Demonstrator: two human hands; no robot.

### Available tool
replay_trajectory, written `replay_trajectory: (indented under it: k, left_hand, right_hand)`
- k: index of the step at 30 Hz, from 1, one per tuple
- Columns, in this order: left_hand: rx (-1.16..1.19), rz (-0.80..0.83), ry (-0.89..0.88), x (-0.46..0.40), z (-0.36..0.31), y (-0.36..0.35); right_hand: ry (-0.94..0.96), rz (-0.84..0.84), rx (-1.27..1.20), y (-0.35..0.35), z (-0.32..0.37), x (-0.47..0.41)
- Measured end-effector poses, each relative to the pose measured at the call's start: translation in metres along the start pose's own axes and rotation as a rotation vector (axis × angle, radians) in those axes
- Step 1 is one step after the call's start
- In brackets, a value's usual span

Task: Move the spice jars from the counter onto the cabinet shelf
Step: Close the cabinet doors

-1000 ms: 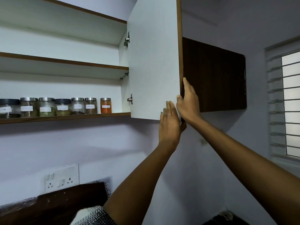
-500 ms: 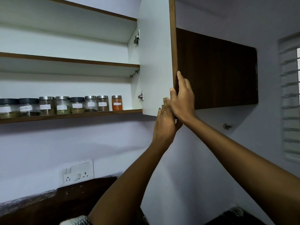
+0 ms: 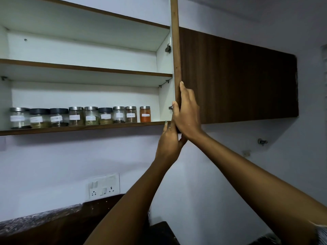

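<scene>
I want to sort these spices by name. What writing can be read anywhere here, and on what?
None is readable.
White labels on the nine spice jars: writing too blurred to read.
Switch and socket plate: no legible marking.
Cabinet door, held by both hands: no text.

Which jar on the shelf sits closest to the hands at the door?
The orange-filled jar at the right end of the row on the bottom shelf. It alone holds bright orange powder, and it stands slightly apart from its neighbours, nearest the left hand and right hand.
</scene>
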State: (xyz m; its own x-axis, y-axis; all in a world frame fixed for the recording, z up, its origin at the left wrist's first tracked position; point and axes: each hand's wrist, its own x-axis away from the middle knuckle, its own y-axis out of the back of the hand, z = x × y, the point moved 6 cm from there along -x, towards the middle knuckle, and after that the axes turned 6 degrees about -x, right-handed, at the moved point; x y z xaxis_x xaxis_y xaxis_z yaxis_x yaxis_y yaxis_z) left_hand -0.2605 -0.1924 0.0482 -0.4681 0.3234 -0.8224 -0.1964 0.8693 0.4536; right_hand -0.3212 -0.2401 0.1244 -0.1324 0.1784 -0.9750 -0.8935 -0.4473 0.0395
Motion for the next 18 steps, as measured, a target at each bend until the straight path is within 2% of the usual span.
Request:
replay_trajectory:
  k: [5,18]
  left_hand:
    - [0.052,-0.018,-0.010,0.005,0.029,0.035]
    - [0.078,-0.122,0.183,0.011,0.113,0.094]
  right_hand:
    - [0.036,0.032,0.029,-0.040,0.022,0.000]
    - [0.027,0.112,0.260,-0.140,0.067,0.011]
